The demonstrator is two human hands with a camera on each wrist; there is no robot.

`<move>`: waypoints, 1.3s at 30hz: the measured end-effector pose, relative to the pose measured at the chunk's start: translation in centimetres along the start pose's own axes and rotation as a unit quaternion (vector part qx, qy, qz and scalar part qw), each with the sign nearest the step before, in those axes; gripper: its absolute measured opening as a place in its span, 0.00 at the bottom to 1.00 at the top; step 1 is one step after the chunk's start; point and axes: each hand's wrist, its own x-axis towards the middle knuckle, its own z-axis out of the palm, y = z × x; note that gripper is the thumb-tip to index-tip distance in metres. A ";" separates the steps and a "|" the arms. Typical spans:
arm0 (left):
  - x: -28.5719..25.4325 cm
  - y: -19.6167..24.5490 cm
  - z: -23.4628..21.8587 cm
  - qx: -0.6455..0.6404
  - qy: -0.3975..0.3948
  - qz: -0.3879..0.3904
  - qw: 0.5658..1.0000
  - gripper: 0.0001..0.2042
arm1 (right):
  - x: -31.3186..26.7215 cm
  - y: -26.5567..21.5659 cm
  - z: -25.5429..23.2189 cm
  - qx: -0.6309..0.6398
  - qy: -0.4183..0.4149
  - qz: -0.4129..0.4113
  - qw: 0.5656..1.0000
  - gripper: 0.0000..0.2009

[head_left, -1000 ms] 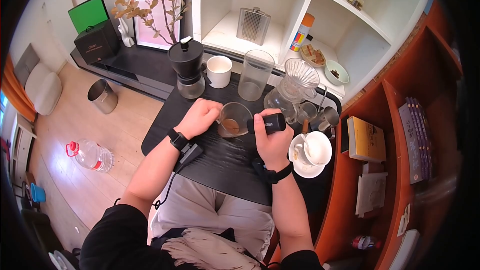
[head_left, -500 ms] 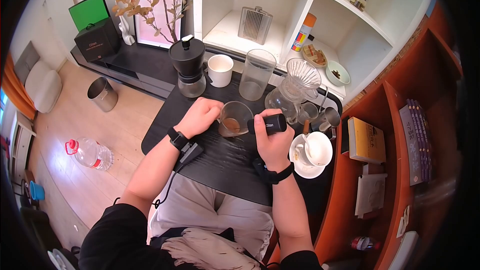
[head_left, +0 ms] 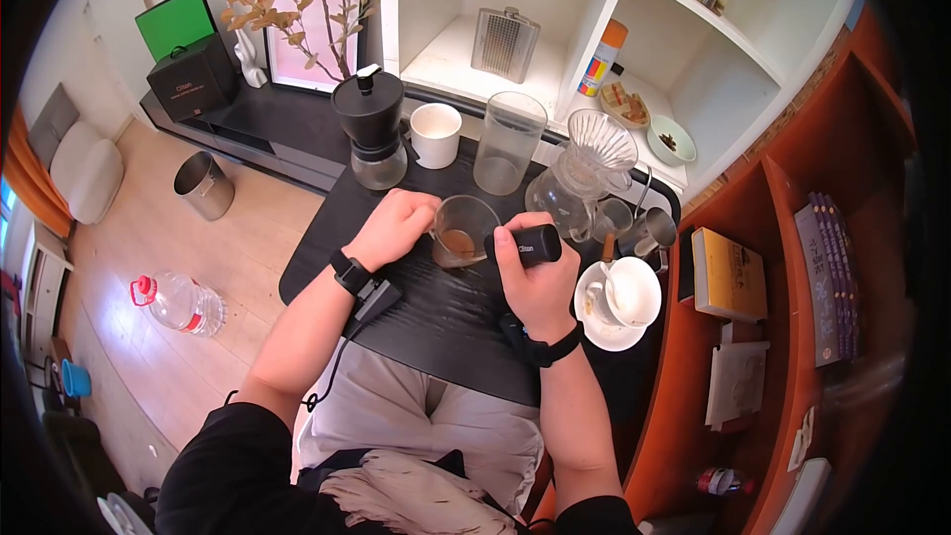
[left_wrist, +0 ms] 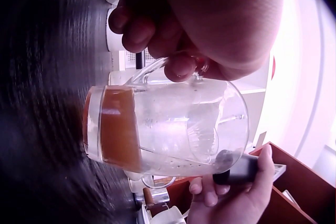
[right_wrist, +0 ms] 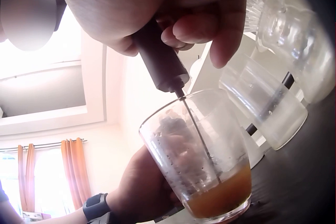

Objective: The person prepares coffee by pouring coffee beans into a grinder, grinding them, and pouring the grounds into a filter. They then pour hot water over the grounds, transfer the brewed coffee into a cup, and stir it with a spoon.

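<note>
A clear glass cup (head_left: 466, 223) with brown liquid (right_wrist: 223, 195) in its bottom stands on the black table (head_left: 436, 332). My left hand (head_left: 393, 228) grips its handle, fingers curled round it in the left wrist view. My right hand (head_left: 540, 282) holds a black handheld frother (head_left: 535, 245) over the rim. In the right wrist view the thin metal shaft (right_wrist: 199, 134) slants down inside the cup, its lower end in the liquid. The shaft's tip is hidden by the liquid.
Behind the cup stand a black grinder (head_left: 369, 124), a white mug (head_left: 436, 136), a tall glass (head_left: 509, 144) and a glass dripper on a server (head_left: 584, 173). To the right are a white cup on a saucer (head_left: 630, 294) and small metal cups (head_left: 654, 228).
The head view has shifted slightly. My right hand and the frother have tilted a little, and both hands keep their holds.
</note>
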 end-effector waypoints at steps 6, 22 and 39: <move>0.1 0.0 -0.1 0.009 0.001 -0.008 1.000 0.15 | 0.0 -0.1 0.0 0.002 -0.006 -0.006 1.000 0.10; 0.1 -0.5 0.0 -0.005 -0.006 -0.017 1.000 0.16 | -0.2 -0.4 0.2 -0.002 -0.010 -0.024 1.000 0.11; 0.0 0.4 0.1 0.011 -0.010 0.018 1.000 0.15 | -0.1 -0.2 0.2 -0.008 0.009 -0.004 1.000 0.10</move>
